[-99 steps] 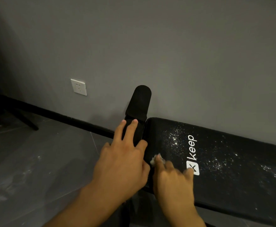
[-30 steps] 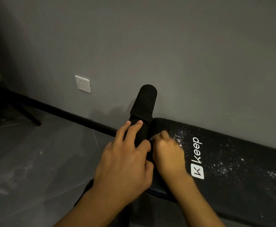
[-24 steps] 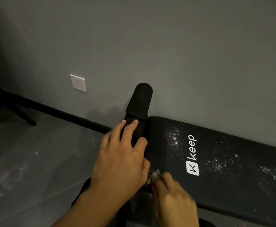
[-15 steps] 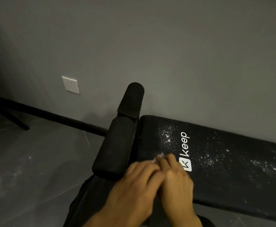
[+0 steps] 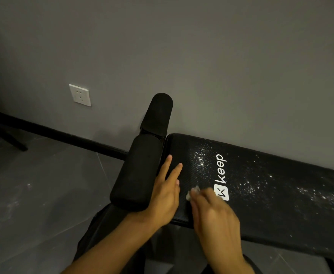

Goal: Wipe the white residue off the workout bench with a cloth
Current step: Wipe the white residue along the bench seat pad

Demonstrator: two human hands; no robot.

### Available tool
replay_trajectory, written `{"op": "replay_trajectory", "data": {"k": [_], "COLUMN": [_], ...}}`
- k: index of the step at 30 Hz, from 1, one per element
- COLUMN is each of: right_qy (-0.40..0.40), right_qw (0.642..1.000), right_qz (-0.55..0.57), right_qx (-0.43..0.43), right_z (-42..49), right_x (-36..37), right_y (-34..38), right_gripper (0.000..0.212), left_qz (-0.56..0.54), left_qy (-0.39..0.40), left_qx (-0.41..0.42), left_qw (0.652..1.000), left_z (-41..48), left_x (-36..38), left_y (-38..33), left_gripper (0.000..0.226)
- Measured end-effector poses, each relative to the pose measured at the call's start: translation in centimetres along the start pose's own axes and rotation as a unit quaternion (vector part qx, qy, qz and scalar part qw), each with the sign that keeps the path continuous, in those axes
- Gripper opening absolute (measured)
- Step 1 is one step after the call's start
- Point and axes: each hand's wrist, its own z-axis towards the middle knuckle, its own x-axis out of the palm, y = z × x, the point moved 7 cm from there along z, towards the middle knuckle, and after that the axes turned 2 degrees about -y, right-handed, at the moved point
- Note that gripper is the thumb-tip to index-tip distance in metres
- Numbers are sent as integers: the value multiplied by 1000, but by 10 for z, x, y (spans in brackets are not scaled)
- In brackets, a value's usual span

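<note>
A black workout bench (image 5: 271,210) with a white "keep" logo runs from the centre to the right edge. White residue (image 5: 200,159) speckles its pad left of the logo, and more lies further right. My right hand (image 5: 215,216) holds a small white cloth (image 5: 191,193) against the pad beside the logo; only a scrap of cloth shows past the blurred fingers. My left hand (image 5: 166,194) rests flat on the pad's left end, fingers straight and spread, next to the foam roller.
Two black foam rollers (image 5: 138,171) stand at the bench's left end. A grey wall with a white socket (image 5: 80,94) and a black skirting board is close behind. Grey tiled floor (image 5: 43,194) lies to the left, with a dark stand leg at far left.
My left hand left the foam roller and now lies flat on the pad's left end. My right hand with the cloth went back and forth over the pad's left part.
</note>
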Motion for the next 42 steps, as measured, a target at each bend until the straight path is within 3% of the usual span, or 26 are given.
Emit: {"op": "replay_trajectory", "data": {"k": [5, 11, 19, 24, 33, 42], "right_qy": [36, 10, 4, -1, 21, 0], "right_qw": [999, 1000, 999, 1000, 998, 999], "right_qz": [3, 19, -20, -22, -43, -48], "right_qx": [41, -22, 40, -7, 36, 6], "right_z": [49, -5, 60, 14, 81, 38], "right_x": [22, -2, 27, 8, 34, 13], "right_y": [-13, 2, -9, 6, -5, -1], "right_gripper": [28, 40, 30, 42, 28, 26], "left_qz": [6, -1, -23, -29, -6, 36], "left_qy": [-8, -33, 1, -16, 45, 26], "left_qx": [21, 23, -12, -14, -43, -18], "left_qw": [1000, 999, 1000, 999, 998, 999], "left_z": [0, -1, 1, 1, 3, 4], "left_x": [-4, -5, -7, -5, -7, -2], "left_y": [-3, -2, -1, 1, -5, 0], "left_gripper": [42, 40, 43, 42, 44, 42]}}
